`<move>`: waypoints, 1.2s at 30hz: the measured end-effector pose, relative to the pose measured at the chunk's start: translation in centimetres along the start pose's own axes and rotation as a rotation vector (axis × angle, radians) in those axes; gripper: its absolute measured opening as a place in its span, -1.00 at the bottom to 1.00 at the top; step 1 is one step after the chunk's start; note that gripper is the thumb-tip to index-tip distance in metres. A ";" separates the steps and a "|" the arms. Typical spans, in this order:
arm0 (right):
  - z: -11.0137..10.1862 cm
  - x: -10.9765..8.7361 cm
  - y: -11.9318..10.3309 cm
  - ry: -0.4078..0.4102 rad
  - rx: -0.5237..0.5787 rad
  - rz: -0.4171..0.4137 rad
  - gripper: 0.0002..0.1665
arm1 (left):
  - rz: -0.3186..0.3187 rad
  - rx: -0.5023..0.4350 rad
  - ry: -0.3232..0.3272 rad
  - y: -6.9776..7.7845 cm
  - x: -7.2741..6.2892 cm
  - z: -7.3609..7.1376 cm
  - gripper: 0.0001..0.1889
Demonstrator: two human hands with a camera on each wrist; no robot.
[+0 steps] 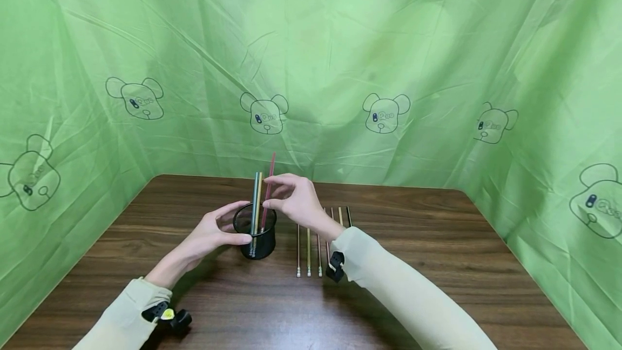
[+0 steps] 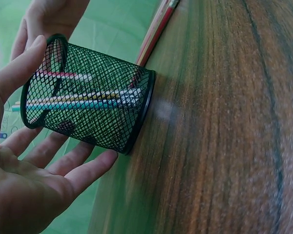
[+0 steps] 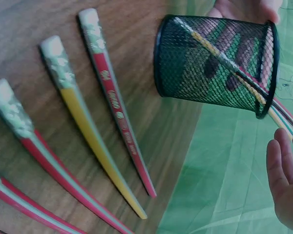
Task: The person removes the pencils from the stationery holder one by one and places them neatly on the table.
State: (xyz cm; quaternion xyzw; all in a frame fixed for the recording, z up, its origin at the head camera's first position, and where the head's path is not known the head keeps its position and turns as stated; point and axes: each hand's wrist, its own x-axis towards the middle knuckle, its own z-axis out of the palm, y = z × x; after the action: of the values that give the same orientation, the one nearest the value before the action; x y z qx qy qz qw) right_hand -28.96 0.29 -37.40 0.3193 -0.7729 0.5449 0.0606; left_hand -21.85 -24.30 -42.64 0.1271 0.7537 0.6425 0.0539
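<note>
A black mesh pencil cup (image 1: 264,247) stands upright on the table. My left hand (image 1: 214,231) holds it from the left, thumb at the near side of the rim and fingers round the far side. A blue-green pencil (image 1: 255,193) and a yellow pencil (image 1: 260,190) lean inside. My right hand (image 1: 297,199) pinches a red pencil (image 1: 272,163) over the cup, its lower end within the mesh wall. That end shows as a pale tip through the mesh in the left wrist view, apart from the cup's bottom.
To the right of the cup, several pencils lie side by side on the wooden table (image 1: 413,253), among them a yellow pencil (image 3: 95,141) and a red pencil (image 3: 117,107) with white erasers. My right forearm covers part of the row. Green cloth (image 1: 330,69) hangs behind the table.
</note>
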 end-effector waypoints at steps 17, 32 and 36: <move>-2.8 1.4 -1.5 0.213 0.126 -0.085 -0.36 | 0.015 -0.003 0.000 -0.1 0.0 0.1 -0.10; -5.7 0.8 -2.0 0.237 0.102 -0.045 -0.37 | 0.012 0.000 0.004 -0.1 0.0 0.0 -0.07; -6.6 0.3 -1.5 0.223 0.094 -0.031 -0.35 | 0.014 -0.001 0.006 -0.1 0.0 0.0 -0.08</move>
State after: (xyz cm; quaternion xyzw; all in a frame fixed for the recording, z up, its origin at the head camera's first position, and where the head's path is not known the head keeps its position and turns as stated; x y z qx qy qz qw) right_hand -30.01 5.70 -33.43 0.2709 -0.7300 0.6117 0.1396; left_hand -21.86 -24.37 -42.74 0.1306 0.7526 0.6436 0.0472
